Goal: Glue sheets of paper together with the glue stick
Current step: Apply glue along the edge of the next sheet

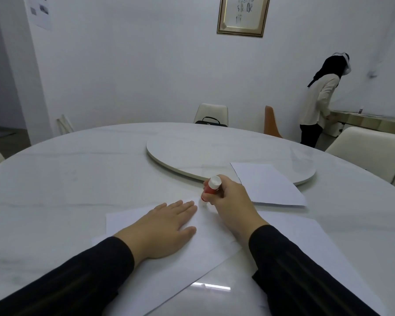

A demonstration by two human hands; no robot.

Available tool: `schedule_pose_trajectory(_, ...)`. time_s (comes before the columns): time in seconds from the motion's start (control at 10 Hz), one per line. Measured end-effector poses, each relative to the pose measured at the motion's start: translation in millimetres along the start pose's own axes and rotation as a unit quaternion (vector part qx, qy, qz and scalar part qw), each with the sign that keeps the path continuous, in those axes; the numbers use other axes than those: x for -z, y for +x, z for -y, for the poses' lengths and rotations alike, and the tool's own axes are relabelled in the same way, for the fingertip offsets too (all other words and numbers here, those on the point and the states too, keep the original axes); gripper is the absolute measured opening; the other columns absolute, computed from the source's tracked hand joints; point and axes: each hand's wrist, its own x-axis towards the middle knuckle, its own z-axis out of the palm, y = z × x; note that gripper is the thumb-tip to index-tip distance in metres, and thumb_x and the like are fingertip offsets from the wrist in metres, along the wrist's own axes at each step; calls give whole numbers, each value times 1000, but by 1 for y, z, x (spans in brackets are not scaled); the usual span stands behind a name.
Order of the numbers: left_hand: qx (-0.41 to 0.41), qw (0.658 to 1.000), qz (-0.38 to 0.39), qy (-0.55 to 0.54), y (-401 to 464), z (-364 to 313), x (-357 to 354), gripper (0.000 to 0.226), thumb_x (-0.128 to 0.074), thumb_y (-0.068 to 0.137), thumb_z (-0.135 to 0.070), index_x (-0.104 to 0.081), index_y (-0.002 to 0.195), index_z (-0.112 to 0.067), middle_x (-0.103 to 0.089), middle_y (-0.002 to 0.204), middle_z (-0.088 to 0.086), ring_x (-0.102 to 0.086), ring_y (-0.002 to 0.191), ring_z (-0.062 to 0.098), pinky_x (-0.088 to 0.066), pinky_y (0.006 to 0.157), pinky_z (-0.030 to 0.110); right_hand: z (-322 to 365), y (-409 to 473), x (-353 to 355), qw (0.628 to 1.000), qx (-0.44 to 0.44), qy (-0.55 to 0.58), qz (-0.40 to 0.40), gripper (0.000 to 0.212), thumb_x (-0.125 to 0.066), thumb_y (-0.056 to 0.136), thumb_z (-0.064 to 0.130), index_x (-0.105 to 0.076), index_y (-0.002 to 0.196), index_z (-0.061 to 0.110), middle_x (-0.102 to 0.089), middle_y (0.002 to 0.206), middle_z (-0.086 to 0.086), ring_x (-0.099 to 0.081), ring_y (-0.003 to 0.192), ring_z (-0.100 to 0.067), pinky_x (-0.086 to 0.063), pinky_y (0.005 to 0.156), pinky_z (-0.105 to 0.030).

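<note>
A white sheet of paper (192, 254) lies in front of me on the round white table (55, 179). My left hand (162, 226) rests flat on it, fingers spread and pressing it down. My right hand (233, 201) grips a red glue stick (211, 189) with a white end pointing up; its lower end touches the sheet's far corner. A second sheet (306, 238) lies under my right forearm. A third sheet (269, 183) lies further right, partly on the turntable.
A white round turntable (192, 153) sits at the table's middle. Cream chairs (365, 149) and an orange chair (270, 122) stand around the far edge; a black bag (211, 122) sits on one. A person (317, 103) stands at a counter at the right wall.
</note>
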Motion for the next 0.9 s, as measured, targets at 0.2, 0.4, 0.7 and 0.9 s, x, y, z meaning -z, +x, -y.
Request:
schedule_pose_trajectory(0.2, 2, 1000, 1, 0, 0, 0, 0, 59, -22, 95, -49, -3, 149, -33, 2, 158, -17, 5, 144, 1, 5, 114, 25, 2, -2, 4, 999, 11, -27, 24, 14, -64, 81, 8, -62, 86, 21, -69, 92, -3, -64, 87, -18, -51, 77, -31)
schedule_pose_trajectory(0.4, 1, 1000, 3, 1, 0, 0, 0, 59, -21, 95, -49, -2, 149, -33, 3, 158, -17, 5, 144, 1, 6, 114, 25, 8, -11, 19, 996, 23, -56, 72, 20, -66, 79, 8, -62, 83, 27, -70, 86, 7, -65, 81, -7, -52, 78, -24)
schedule_pose_trajectory(0.7, 2, 1000, 8, 1, -1, 0, 0, 60, -21, 95, -50, -1, 149, -34, 3, 158, -17, 5, 144, 0, 5, 114, 25, 23, -32, 40, 979, -19, -21, 199, 12, -70, 79, 6, -67, 88, 14, -73, 86, -9, -58, 56, -6, -47, 55, -16)
schedule_pose_trajectory(0.9, 1, 1000, -4, 10, -1, 1, -3, 59, -19, 94, -51, 1, 148, -35, 5, 158, -18, 7, 143, -2, 6, 114, 24, 20, -40, 51, 953, -67, 107, 275, 14, -66, 79, -4, -66, 85, 8, -68, 80, -20, -52, 53, -13, -42, 50, -20)
